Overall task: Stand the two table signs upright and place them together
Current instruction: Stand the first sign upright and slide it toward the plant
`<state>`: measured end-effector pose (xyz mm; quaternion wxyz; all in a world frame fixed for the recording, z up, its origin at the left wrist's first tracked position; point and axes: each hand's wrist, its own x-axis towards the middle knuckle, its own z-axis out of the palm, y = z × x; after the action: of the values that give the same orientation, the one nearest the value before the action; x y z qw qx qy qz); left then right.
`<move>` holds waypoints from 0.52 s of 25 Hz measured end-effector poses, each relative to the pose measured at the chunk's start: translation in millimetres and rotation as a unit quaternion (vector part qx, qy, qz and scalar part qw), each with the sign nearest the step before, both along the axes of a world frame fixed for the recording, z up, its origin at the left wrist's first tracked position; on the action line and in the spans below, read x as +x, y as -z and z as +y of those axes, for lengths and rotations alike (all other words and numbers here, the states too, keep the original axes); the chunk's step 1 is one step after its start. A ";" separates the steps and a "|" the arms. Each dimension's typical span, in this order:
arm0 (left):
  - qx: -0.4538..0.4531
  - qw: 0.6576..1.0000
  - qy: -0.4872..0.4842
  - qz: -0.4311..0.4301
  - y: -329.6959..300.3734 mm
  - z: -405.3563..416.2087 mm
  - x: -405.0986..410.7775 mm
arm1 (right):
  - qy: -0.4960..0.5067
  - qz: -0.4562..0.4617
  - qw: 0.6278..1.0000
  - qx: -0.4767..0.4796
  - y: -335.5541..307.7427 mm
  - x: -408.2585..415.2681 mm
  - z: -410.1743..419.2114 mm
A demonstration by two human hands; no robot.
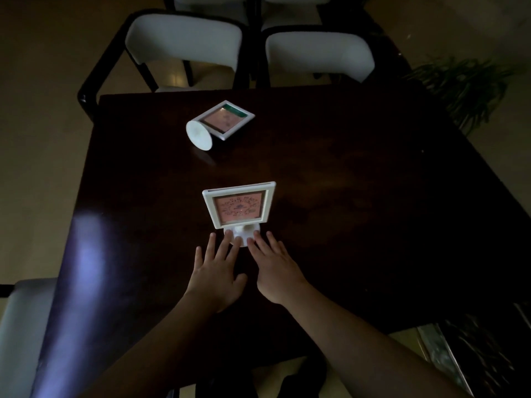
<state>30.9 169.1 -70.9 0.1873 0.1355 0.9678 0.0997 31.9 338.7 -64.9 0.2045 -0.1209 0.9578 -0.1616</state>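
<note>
1. Head view, the only one: a dark table (373, 196) fills the frame, with two white-cushioned chairs (250, 47) beyond its far edge at 12 o'clock and a potted plant (465, 87) off at 2 o'clock.
2. The near sign (240, 205) stands upright on its round white base, just past the hands, at about the table's centre. Its pink card faces the camera.
3. The far sign (219, 123) lies tipped over at 11 o'clock from the near one, well apart from it. Its frame rests on the table and its round base points toward 7 o'clock.
4. The left hand (214, 275) lies flat with fingers spread; its fingertips (229, 233) touch the near sign's base at the 7 o'clock side. It grips nothing.
5. The right hand (274, 267) is likewise flat and spread, fingertips on the base at 5 o'clock, clasping nothing.
6. Progress, as I judge it: about half done. One sign is set up. Left to do: raise the far sign onto its base and bring the two side by side.
</note>
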 end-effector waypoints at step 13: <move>-0.034 0.999 0.014 -0.019 -5.2 120.7 9.3 | 0.015 0.003 1.000 -0.015 5.1 13.3 117.5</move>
<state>40.2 289.8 -65.7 0.2111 0.1404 0.9650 0.0663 45.3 456.2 -70.1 0.1971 -0.1100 0.9577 -0.1783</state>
